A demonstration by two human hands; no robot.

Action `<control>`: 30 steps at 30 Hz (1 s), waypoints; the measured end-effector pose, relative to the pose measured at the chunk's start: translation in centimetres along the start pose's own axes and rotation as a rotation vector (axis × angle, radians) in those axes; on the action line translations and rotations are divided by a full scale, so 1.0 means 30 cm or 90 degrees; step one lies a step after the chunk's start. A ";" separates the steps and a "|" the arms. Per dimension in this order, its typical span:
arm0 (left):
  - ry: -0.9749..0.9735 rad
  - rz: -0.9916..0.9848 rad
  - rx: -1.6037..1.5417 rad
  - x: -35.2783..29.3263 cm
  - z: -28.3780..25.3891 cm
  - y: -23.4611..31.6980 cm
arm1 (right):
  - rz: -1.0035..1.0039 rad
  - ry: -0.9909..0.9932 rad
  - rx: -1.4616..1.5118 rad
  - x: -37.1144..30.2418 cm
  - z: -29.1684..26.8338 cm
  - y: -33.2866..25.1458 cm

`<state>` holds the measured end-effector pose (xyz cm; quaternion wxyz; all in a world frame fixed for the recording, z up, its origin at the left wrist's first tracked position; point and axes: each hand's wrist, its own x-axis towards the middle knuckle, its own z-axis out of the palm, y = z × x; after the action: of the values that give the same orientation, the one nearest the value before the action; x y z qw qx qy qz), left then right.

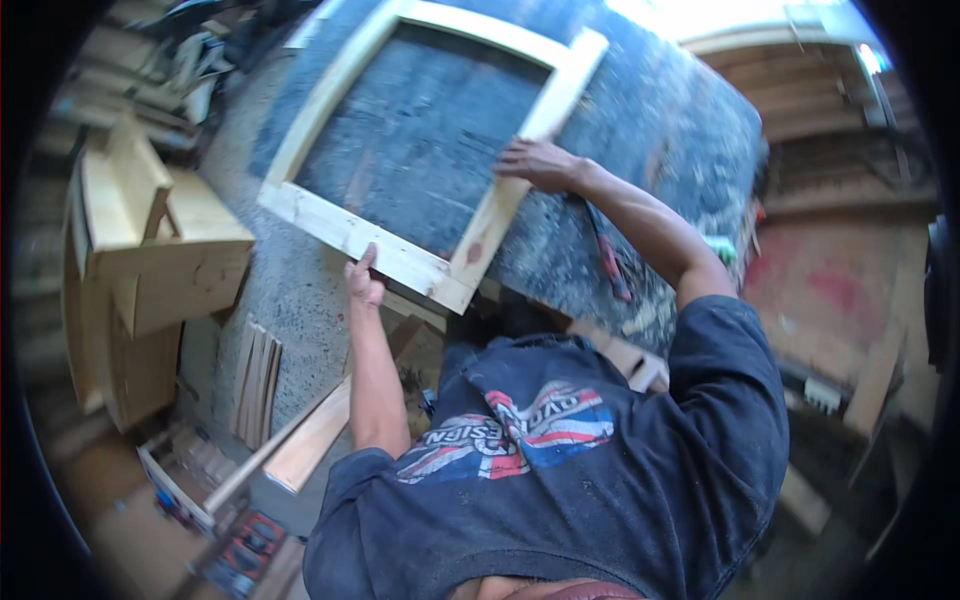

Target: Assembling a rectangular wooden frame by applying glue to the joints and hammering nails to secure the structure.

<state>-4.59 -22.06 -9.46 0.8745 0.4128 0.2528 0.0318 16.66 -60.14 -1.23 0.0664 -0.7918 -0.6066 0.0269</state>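
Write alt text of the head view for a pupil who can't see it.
A person's left hand holds the near rail of a pale wooden frame over a blue worktop; the right hand lies across the frame's right rail. A red and black tool lies farther right; a boxy wooden piece stands at left.

Pale boxy wooden piece (180, 290) at left, red-and-black tool (609, 262) at right.
Near left, thin slats (257, 385) sit side by side; farther right, a red-stained board (815, 275).
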 end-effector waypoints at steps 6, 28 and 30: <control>0.137 -0.185 0.082 0.120 -0.064 -0.084 | 0.640 0.253 0.265 -0.537 -0.090 -0.190; 0.198 -0.174 0.173 -0.276 0.164 -0.374 | 0.988 0.160 0.199 -0.841 0.127 -0.550; 0.150 -0.164 0.229 -0.288 0.157 -0.384 | 0.969 0.087 0.218 -0.804 0.079 -0.550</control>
<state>-11.67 -35.25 -11.85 0.7485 0.5194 0.4049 -0.0777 -5.76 -79.01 -2.21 0.1882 -0.9685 0.1211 0.1090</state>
